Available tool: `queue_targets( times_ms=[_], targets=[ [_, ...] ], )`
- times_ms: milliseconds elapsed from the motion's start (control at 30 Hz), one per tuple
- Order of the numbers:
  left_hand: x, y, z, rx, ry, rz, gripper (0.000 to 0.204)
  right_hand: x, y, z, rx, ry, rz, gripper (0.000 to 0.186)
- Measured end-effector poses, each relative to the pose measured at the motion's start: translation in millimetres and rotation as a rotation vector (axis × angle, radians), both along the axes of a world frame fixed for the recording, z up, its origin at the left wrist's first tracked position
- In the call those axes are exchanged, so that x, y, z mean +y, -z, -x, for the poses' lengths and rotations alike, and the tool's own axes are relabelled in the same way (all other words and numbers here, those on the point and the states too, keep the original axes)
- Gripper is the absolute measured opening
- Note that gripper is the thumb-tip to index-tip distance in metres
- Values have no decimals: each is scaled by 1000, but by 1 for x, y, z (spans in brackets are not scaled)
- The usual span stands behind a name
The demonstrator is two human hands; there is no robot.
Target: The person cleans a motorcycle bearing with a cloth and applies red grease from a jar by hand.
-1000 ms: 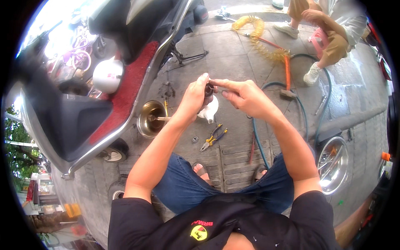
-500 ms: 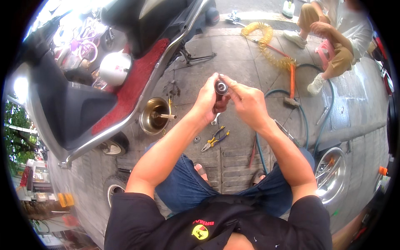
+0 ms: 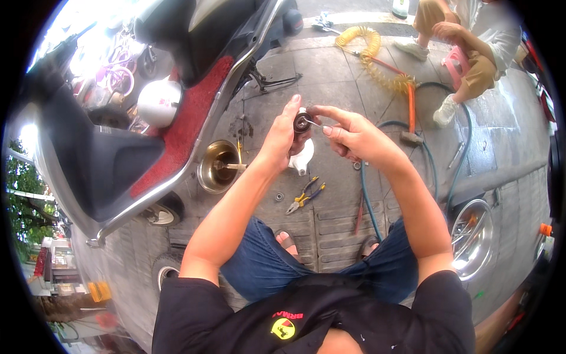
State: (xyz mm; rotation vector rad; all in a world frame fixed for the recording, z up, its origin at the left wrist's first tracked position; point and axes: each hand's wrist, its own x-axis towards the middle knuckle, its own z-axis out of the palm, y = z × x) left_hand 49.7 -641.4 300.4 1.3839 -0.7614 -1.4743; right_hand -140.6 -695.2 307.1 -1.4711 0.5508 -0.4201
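My left hand (image 3: 282,135) is closed round a dark cylindrical part (image 3: 302,123), its ringed end facing up. My right hand (image 3: 348,135) pinches a thin metal tool (image 3: 315,123) whose tip reaches into that end, with the index finger resting near the part's rim. Below them on the paving lie a white object (image 3: 302,158) with a spout-like tip, yellow-and-blue pliers (image 3: 303,197) and a small metal ring (image 3: 279,196). A brass bowl-shaped piece (image 3: 212,168) with a rod across it sits left of my hands.
A scooter (image 3: 115,159) with a red mat and white helmet (image 3: 159,104) fills the left. Right are a coiled yellow hose (image 3: 392,79), orange-handled hammer (image 3: 411,118), dark hose (image 3: 448,177) and chrome rim (image 3: 471,239). Another person (image 3: 477,50) sits at upper right.
Both hands shifted right, then slightly back left. My right index finger moved over the part and back beside it; the thin tool now shows at its end. The white object is visible again.
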Motion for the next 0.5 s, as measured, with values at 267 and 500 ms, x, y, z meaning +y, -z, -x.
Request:
queue_targets(
  times_ms=[267,500],
  targets=[
    [-1,0,-5,-190,6,21,50,-2,0,3,-57,-46,-112,45],
    [-2,1,-1,-199,43,38,48,-4,4,5,-7,-43,-51,43]
  ],
)
